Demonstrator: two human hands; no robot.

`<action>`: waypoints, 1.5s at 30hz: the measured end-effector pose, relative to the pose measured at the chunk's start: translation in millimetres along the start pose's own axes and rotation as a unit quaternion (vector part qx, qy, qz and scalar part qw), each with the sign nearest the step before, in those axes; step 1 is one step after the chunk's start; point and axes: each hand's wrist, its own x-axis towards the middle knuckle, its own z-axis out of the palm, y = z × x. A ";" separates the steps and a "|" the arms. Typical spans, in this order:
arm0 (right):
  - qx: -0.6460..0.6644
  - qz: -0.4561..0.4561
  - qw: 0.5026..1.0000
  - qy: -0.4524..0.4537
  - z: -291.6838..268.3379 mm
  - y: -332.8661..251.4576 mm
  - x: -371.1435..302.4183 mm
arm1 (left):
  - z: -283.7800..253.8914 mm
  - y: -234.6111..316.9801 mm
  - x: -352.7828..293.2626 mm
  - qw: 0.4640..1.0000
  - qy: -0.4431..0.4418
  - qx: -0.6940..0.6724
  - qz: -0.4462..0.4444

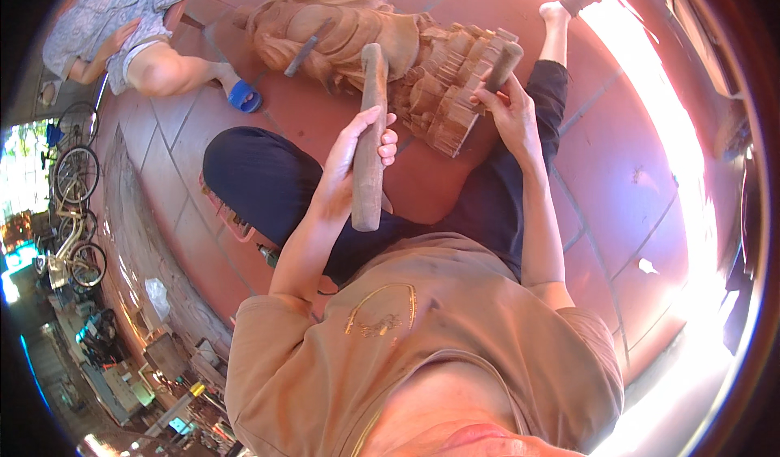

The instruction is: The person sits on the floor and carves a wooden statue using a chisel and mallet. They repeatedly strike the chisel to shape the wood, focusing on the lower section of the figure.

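"See the tip of that wooden-handled tool (504,64) near two o'clock?"
"No, the right hand (514,119) hides its lower end."
"And the carving (325,34) at twelve?"
"The wooden club (370,168) covers a strip."
"The seated person (101,30) at ten?"
"Head cut off by the edge."
"That clutter (122,384) at eight?"
"Perhaps tools, too small and dim to sort."
"Towards three?"
"Glare bleaches part of the floor (621,201)."

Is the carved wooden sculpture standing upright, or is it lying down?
Lying down: the carved wooden sculpture stretches lengthwise along the reddish tiled floor.
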 end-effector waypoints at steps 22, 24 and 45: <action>-0.009 0.014 1.000 -0.012 7.4 -13.8 -4.0 | 2.9 2.0 -19.7 0.995 -0.064 -0.074 0.015; -0.023 -0.003 1.000 -0.016 7.4 -7.3 -3.1 | 3.4 2.3 -20.3 0.993 -0.077 -0.082 0.022; -0.057 -0.006 0.998 -0.002 11.7 1.3 1.9 | 25.7 8.1 -24.5 0.978 -0.161 -0.100 0.089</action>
